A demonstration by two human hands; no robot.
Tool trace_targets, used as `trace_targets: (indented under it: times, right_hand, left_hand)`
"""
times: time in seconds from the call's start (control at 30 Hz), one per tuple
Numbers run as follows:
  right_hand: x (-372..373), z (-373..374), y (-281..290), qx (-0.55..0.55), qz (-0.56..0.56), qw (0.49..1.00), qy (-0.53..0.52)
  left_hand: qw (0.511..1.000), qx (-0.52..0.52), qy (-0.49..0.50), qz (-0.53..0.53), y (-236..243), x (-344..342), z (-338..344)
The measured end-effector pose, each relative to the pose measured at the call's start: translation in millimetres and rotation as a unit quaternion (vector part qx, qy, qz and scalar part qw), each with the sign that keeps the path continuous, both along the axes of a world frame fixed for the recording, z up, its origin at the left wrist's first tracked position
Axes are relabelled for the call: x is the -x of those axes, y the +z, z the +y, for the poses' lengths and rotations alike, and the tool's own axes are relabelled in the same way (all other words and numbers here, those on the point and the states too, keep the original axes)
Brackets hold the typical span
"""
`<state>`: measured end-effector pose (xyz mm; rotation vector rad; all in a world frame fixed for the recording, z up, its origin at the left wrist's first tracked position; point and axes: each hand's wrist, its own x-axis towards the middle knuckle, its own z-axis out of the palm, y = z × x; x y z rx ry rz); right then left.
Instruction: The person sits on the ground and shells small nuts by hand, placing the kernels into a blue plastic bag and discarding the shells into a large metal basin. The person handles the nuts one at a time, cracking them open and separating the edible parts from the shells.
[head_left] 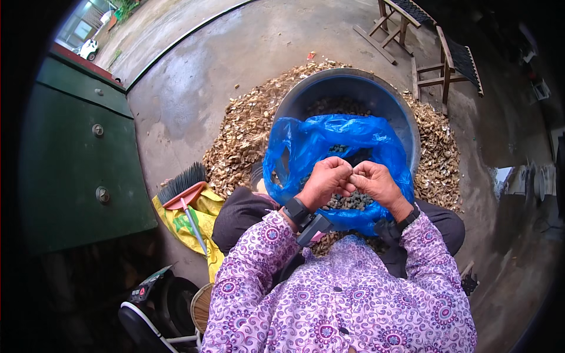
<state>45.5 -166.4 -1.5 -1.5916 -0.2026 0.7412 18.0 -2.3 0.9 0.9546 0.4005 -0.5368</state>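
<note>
My left hand [333,179] and my right hand [368,179] meet with pinched fingertips above an open blue plastic bag [372,135]; the small pale thing between them is too small to name. The bag lies in a wide metal basin [411,147], with dark small pieces [348,200] inside it, partly hidden by my hands. More small pieces [326,106] show at the basin's far side. Piles of tan nut shells [241,135] lie on the floor around the basin, which sits between my legs.
A broom [185,194] rests on a yellow sack [170,217] at my left, beside a green cabinet [82,147]. Wooden folding stools [444,65] stand at the back right. A black appliance [170,300] and a woven basket [200,306] are at the lower left.
</note>
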Motion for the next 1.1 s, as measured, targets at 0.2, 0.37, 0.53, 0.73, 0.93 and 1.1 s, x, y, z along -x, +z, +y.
trace_targets:
  times: [0.2, 0.37, 0.53, 0.73, 0.93, 1.1]
  right_hand:
    - [-6.6, -5.6, 6.5, 0.011, -0.006, 1.0, -0.003]
    - [-49.6, -48.2, 16.8, -0.38, 0.149, 0.857, -0.314]
    - [-51.6, -66.0, -25.3, -0.353, 0.139, 0.905, -0.19]
    - [-10.9, -18.4, -72.5, 0.249, -0.253, 0.929, 0.105]
    - [-0.6, -34.6, -108.9, 0.405, -0.211, 0.869, 0.192]
    - [8.2, -30.4, -112.9, 0.427, -0.21, 0.862, 0.174]
  left_hand:
    - [0.999, -0.025, -0.029, -0.015, 10.1, -2.4, 4.8]
    - [0.999, -0.019, 0.019, -0.036, 10.7, -6.6, 12.7]
    - [0.997, -0.026, 0.052, -0.044, 8.6, -5.8, 19.9]
    - [0.995, -0.014, 0.082, -0.047, 10.5, -2.7, 28.3]
    - [0.996, -0.031, 0.07, -0.047, 13.0, 1.2, 29.8]
    - [0.996, -0.044, 0.051, -0.053, 14.2, 1.5, 28.5]
